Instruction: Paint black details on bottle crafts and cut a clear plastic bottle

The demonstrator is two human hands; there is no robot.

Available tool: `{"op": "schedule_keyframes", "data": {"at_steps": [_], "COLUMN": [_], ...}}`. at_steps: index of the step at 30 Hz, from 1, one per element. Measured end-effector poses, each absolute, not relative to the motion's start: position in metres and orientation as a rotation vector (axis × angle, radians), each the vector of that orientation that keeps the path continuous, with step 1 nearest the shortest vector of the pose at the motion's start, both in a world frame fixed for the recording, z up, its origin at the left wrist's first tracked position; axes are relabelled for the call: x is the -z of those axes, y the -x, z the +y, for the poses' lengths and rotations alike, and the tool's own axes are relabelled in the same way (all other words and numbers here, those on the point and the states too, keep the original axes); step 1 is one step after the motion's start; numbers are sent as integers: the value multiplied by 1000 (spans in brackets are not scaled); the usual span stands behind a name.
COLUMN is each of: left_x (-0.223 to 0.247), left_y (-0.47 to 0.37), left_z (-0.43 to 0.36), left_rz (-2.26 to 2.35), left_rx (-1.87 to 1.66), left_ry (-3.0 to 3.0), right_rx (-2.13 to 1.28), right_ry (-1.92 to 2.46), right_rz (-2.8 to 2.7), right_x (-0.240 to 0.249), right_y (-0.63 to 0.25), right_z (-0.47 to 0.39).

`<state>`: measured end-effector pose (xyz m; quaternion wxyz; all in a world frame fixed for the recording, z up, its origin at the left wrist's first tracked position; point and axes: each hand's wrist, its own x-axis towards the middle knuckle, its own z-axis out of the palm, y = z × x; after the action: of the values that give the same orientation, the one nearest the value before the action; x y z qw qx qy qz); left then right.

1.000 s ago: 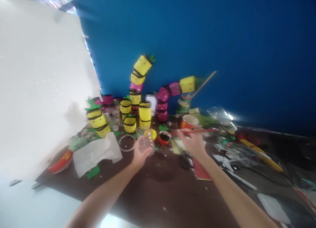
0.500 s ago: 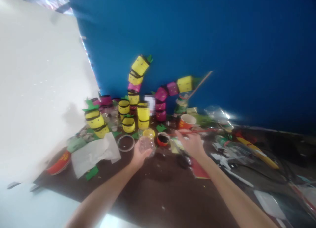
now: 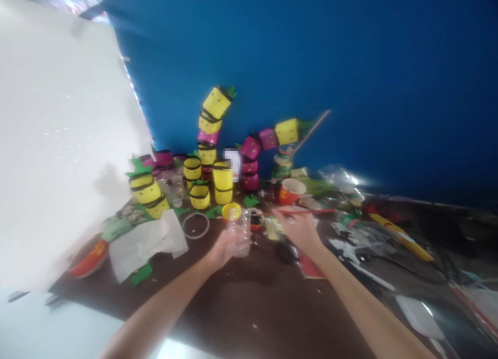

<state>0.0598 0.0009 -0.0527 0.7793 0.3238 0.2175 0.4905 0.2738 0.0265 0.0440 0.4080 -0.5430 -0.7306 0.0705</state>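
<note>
at the middle of the table (image 3: 233, 307), the left hand (image 3: 221, 249) holds a plastic cup (image 3: 243, 237). a small pot (image 3: 257, 222) stands just behind the cup and to its right. further right, the right hand (image 3: 299, 226) grips a stick (image 3: 319, 211) pointing left toward the small pot, with a paper cup (image 3: 288, 196) behind that hand. to the left of the left hand lies a ring (image 3: 207, 225), then a paper sheet (image 3: 136, 250). behind, stacked pots (image 3: 223, 180) stand before the wall (image 3: 249, 47). a plastic bottle (image 3: 371, 234) lies at right.
</note>
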Motion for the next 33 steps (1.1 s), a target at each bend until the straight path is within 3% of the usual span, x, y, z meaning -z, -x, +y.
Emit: {"op": "schedule_keyframes", "data": {"at_steps": [33], "left_x": [40], "left_y": [-58], "left_z": [1], "left_rz": [432], "left_rx": [-1032], "left_ry": [-738], "right_rx": [-617], "right_ry": [1656], "right_rz": [-1658], "right_x": [-50], "right_y": [-280], "right_z": [34]}}
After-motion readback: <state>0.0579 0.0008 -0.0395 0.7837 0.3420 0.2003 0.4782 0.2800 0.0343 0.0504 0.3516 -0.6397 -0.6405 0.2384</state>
